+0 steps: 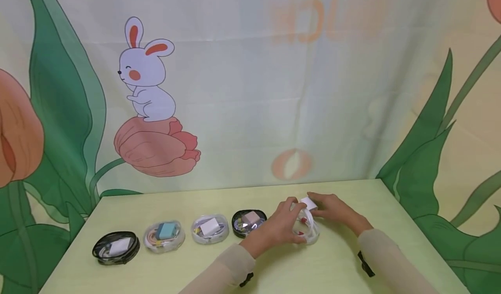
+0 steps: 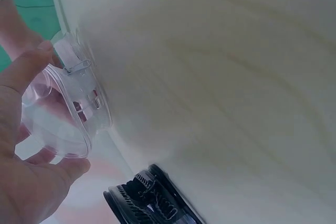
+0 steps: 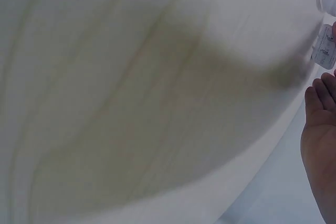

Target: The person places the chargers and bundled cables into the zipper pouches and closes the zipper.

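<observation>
My left hand (image 1: 278, 225) grips a clear oval zip case (image 1: 313, 235) by its rim, thumb and fingers spread across it. Through its see-through wall in the left wrist view, small red bits show inside the case (image 2: 92, 111), and a zipper pull hangs at its edge. At the case's far right side, my right hand (image 1: 335, 208) pinches a white charger block (image 1: 308, 203) by its fingertips. Small print covers one face of the block (image 3: 324, 50) in the right wrist view, where the right hand (image 3: 321, 124) shows only partly at the edge.
Left of my hands, several filled cases stand in a row: a black-rimmed one (image 1: 237, 224) with a pinkish block, a clear one (image 1: 222, 233) with a white block, a clear one (image 1: 148, 238) with a blue block, and a black one (image 1: 102, 259). Behind the table (image 1: 164, 276) hangs a printed curtain (image 1: 242, 89).
</observation>
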`<state>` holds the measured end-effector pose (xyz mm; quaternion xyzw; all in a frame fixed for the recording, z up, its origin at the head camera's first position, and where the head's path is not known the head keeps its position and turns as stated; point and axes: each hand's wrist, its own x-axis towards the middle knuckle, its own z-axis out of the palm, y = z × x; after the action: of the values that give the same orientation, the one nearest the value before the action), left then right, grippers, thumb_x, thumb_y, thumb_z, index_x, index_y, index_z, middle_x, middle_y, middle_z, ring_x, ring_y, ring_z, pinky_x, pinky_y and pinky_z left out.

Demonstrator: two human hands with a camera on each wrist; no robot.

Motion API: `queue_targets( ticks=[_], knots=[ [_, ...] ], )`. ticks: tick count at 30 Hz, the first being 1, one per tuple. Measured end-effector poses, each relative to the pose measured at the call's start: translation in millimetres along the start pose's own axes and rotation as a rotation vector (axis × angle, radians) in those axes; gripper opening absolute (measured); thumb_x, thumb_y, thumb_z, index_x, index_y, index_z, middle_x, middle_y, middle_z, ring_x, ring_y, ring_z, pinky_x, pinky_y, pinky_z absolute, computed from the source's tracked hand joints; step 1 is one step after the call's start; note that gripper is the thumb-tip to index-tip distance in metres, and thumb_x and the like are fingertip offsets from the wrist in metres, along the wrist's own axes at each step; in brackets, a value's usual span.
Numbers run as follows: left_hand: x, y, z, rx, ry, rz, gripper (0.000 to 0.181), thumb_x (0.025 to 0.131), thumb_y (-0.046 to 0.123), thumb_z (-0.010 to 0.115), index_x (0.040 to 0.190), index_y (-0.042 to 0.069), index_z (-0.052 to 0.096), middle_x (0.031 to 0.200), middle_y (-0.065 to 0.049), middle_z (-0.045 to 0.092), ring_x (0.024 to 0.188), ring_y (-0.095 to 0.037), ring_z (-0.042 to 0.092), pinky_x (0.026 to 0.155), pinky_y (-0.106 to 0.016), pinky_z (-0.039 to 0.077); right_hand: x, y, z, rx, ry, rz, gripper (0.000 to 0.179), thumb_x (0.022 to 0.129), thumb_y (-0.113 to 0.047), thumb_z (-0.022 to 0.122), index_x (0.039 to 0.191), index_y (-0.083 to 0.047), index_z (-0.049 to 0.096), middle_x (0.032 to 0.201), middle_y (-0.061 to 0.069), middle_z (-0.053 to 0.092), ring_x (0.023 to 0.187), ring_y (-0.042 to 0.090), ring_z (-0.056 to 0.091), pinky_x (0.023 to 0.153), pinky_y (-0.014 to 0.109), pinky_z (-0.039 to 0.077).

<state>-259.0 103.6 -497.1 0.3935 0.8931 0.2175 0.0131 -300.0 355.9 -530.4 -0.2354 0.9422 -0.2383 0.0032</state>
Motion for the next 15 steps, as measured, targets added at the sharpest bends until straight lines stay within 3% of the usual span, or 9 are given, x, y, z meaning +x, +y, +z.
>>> queue_targets(
  ticks=[5,15],
  knots=[
    [-0.8,-1.0,0.3,-0.005,-0.011,-0.01,0.089,0.079,0.041,0.088,0.151,0.018,0.04,0.15,-0.01,0.034,0.135,-0.029,0.041,0.104,-0.035,0.048,2.4,-2.8,3.2,0.075,0.0,0.043,0.064,0.094,-0.022,0.074,0.148,0.003,0.049,0.142,0.021,0.058,0.127,0.035,0.058,0.101,0.051,0.049],
    [-2.7,-2.3,0.5,-0.003,-0.005,0.007,0.088,0.079,0.041,0.088,0.15,0.017,0.04,0.15,-0.011,0.034,0.135,-0.03,0.041,0.104,-0.036,0.048,2.6,-6.5,3.7,0.074,0.018,0.075,0.058,0.093,-0.021,0.076,0.143,0.0,0.056,0.134,0.019,0.064,0.117,0.028,0.064,0.095,0.046,0.054]
  ],
)
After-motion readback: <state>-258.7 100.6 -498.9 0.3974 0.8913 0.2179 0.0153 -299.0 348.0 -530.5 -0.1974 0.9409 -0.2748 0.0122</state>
